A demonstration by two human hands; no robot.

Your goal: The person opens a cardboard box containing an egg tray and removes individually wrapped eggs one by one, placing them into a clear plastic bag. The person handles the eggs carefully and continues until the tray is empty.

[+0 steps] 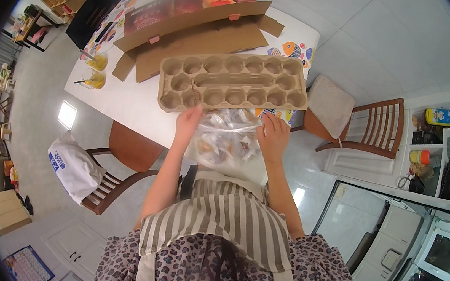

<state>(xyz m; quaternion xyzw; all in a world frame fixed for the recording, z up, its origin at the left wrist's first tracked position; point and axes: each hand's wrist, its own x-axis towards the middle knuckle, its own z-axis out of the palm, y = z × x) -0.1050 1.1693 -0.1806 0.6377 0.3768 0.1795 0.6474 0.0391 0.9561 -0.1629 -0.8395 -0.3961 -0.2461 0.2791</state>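
A clear plastic bag [228, 143] lies at the near edge of the table, with several small items inside that I cannot make out. Its top is drawn into a taut, twisted band between my two hands. My left hand [189, 122] pinches the left end of that band. At the right end, my right hand [274, 134] has its fingers curled over the plastic. Just beyond the bag sits a brown moulded-pulp tray [234, 78] with rows of round hollows, and no items show in them. My left fingertips are close to the tray's near edge.
Behind the tray an opened cardboard box [198, 12] with printed fruit pictures spreads over the white table [130, 98]. Two glasses of yellow drink [99, 61] with straws stand at the left. Wooden chairs flank the table, one with a cushion [329, 106], another under a white bag [74, 167].
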